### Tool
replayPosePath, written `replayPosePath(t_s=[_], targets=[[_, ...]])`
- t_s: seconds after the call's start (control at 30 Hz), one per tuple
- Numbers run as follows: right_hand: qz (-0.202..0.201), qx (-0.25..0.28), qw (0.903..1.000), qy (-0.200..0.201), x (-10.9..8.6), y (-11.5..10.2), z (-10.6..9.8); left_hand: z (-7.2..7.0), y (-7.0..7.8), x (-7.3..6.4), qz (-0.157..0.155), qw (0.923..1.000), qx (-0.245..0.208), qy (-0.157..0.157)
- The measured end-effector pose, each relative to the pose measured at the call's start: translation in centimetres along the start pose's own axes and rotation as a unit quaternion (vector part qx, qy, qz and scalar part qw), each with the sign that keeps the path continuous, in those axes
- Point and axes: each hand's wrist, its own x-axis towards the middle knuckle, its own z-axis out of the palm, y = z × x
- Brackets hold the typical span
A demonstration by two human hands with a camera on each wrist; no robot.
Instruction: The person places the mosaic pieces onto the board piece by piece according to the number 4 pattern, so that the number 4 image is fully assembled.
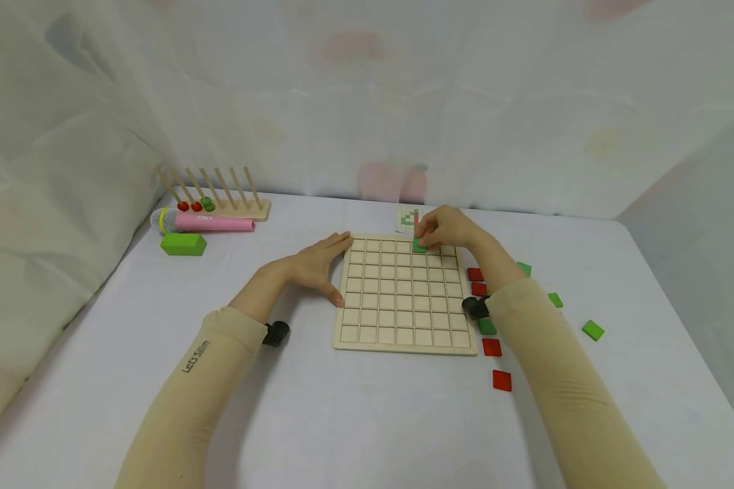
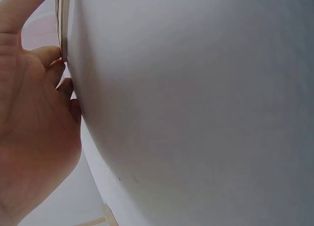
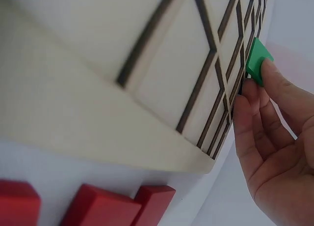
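Note:
A pale wooden grid board (image 1: 405,350) lies on the white table. My right hand (image 1: 449,227) pinches a green square tile (image 3: 258,62) between thumb and fingers, over a square in the board's far row. In the right wrist view the tile is tilted against the grid. My left hand (image 1: 318,266) rests at the board's left edge, its fingers at the far corner and its thumb lower on the same side. The left wrist view shows the fingertips (image 2: 60,69) touching that edge. Just behind the board, a pattern card (image 1: 406,219) is partly hidden by the right hand.
Red tiles (image 1: 492,347) and green tiles (image 1: 593,330) lie scattered right of the board, some behind the right forearm. At the back left are a wooden peg rack (image 1: 263,208) with red and green beads, a pink toy microphone (image 1: 214,222) and a green block (image 1: 183,244).

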Motion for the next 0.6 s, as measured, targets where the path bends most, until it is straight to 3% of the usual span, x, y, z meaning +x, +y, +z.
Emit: replayPosePath(t_s=[0.6], targets=[[0.000, -0.018, 0.9998, 0.006, 0.01, 0.17, 0.29, -0.05, 0.18, -0.06, -0.002, 1.0000, -0.002, -0.001]])
